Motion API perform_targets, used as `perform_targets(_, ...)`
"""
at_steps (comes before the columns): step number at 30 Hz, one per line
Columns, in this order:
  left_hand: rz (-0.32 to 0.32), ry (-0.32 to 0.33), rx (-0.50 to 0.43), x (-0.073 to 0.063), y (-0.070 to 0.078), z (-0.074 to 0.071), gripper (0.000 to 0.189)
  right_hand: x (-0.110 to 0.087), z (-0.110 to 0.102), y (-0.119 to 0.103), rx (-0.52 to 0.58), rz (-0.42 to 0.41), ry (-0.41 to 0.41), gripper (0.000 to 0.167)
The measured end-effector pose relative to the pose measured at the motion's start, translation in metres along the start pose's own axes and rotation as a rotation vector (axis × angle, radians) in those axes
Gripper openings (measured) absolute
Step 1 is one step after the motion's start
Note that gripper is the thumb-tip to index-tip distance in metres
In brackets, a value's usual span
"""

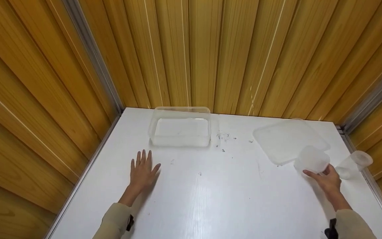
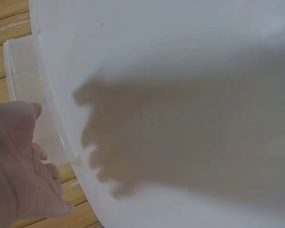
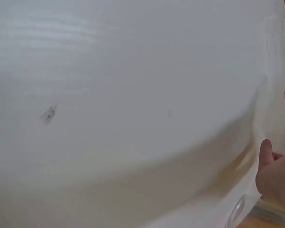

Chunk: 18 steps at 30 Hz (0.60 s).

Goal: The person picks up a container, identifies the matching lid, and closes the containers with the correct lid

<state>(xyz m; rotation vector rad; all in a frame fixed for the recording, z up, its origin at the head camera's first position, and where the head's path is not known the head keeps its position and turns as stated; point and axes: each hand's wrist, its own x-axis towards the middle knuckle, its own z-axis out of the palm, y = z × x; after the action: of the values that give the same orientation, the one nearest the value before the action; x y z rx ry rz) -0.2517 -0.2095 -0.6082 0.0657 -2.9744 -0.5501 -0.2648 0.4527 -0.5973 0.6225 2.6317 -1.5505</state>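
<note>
My right hand point(image 1: 328, 182) grips a small translucent plastic container point(image 1: 312, 158) by its near side, thumb on the left and fingers on the right. This container overlaps the corner of a flat, frosted lid point(image 1: 284, 141) on the table. In the right wrist view, the hand point(image 3: 278, 178) shows only partly at the right edge, against the container's pale wall point(image 3: 275, 107). My left hand point(image 1: 141, 174) is held with fingers spread, in front of a clear rectangular plastic box point(image 1: 181, 140). The left wrist view has that hand point(image 2: 16, 166) overlapping the box point(image 2: 28, 76), nothing in its grasp.
A translucent cup point(image 1: 351, 164) lies by the right edge of the white table point(image 1: 197, 199), just beyond my right hand. Small dark marks dot the tabletop near the box. Wood-look panels point(image 1: 204, 59) rise behind the table and on both sides.
</note>
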Motion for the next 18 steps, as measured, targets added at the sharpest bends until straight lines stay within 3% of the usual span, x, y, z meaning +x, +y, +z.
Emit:
perform_targets(4, -0.015, 0.029, -0.004, -0.001, -0.012, 0.002, 0.075, 0.002, -0.007, 0.010, 0.007, 0.030, 0.025, 0.109)
perform_targets(9, -0.047, 0.010, -0.001, 0.001, -0.024, 0.001, 0.077, 0.004, -0.017, 0.016, 0.002, 0.016, 0.025, 0.108)
perform_targets(15, -0.063, 0.028, -0.020, 0.009, -0.034, -0.006, 0.074, 0.004, -0.021, 0.016, -0.062, 0.001, 0.023, 0.093)
perform_targets(18, -0.024, 0.034, -0.023, 0.013, -0.037, -0.009, 0.074, 0.003, -0.020, 0.015, -0.093, -0.007, 0.042, 0.081)
